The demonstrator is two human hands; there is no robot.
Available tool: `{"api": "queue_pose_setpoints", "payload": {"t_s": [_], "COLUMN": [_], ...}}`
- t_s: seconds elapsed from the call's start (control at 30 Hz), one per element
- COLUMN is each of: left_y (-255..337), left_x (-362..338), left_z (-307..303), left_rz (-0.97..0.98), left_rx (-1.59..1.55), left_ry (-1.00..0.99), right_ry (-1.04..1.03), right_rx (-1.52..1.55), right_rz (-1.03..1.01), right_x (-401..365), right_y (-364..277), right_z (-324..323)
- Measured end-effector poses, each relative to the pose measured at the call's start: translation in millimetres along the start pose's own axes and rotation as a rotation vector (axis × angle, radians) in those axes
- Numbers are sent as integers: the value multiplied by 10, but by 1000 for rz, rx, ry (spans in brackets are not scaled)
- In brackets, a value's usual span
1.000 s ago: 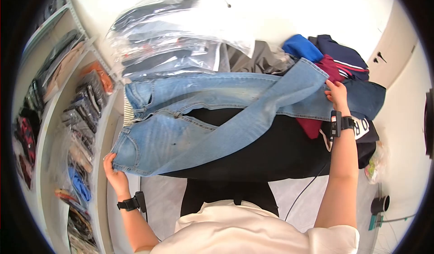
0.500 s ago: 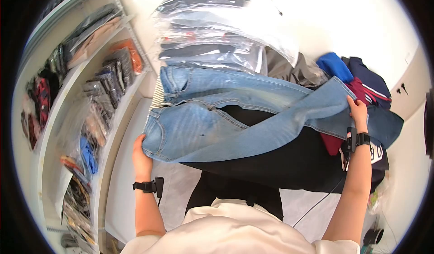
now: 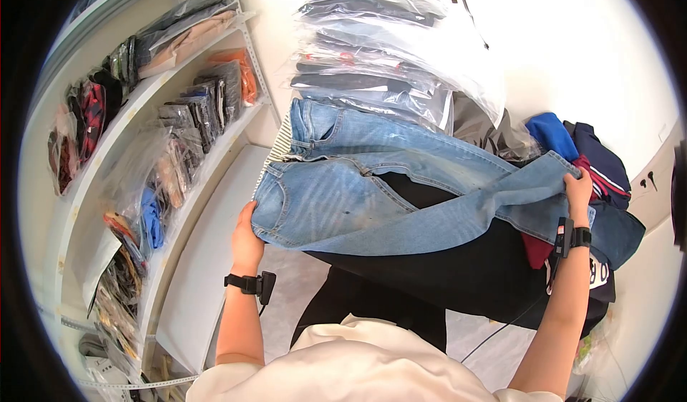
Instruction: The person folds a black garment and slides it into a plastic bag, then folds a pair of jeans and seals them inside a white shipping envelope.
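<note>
A pair of light blue jeans (image 3: 329, 194) lies stretched sideways in front of me, waistband to the left with a striped lining, legs to the right. My left hand (image 3: 247, 234) grips the waist edge near the pocket, its fingers partly hidden by the denim. My right hand (image 3: 578, 186) pinches the hem of the nearer leg, which crosses over the other leg. Beneath the jeans spreads black cloth (image 3: 444, 277). Both wrists wear black straps with small devices.
Behind the jeans rises a stack of plastic-bagged folded clothes (image 3: 372, 65). Shelves (image 3: 207, 162) with bagged garments curve along the left. To the right lie a blue garment (image 3: 551, 136), a navy one with stripes (image 3: 601, 155) and a dark blue one (image 3: 617, 234).
The view has shifted, so the shelves and stack appear further right. Both hands keep hold of the jeans, and the right-hand hem sits slightly lower.
</note>
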State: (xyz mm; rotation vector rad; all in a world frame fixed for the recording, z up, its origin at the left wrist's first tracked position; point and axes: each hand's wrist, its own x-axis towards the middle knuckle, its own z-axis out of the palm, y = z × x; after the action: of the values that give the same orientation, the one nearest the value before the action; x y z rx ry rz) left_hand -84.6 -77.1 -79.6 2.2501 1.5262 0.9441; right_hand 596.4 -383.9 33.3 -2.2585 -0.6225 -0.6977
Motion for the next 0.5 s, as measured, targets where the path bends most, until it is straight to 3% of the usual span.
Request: {"api": "queue_pose_setpoints", "payload": {"t_s": [0.03, 0.1, 0.2, 0.23, 0.33, 0.43, 0.5], "left_y": [-60, -156, -214, -176, -119, -162, -126], "left_x": [-2, 1, 4, -7, 2, -12, -62], "left_z": [39, 75, 154, 112, 44, 78, 106], "left_rz": [5, 31, 83, 56, 54, 69, 75], "left_rx": [-30, -68, -105, -96, -59, -49, -118], "left_ry": [7, -9, -30, -36, -67, -57, -30], "right_ry": [3, -222, -98, -129, -68, -48, 27], "right_rx": [-9, 246, 417, 527, 1045, 1348, 1373], "right_rz": [7, 50, -25, 43, 143, 58, 41], "right_x": [17, 104, 126, 99, 131, -10, -250], "right_y": [-49, -165, -422, -555, -560, -60, 792], "right_z": [-90, -315, -717, -944, -1506, -1961, -1896]}}
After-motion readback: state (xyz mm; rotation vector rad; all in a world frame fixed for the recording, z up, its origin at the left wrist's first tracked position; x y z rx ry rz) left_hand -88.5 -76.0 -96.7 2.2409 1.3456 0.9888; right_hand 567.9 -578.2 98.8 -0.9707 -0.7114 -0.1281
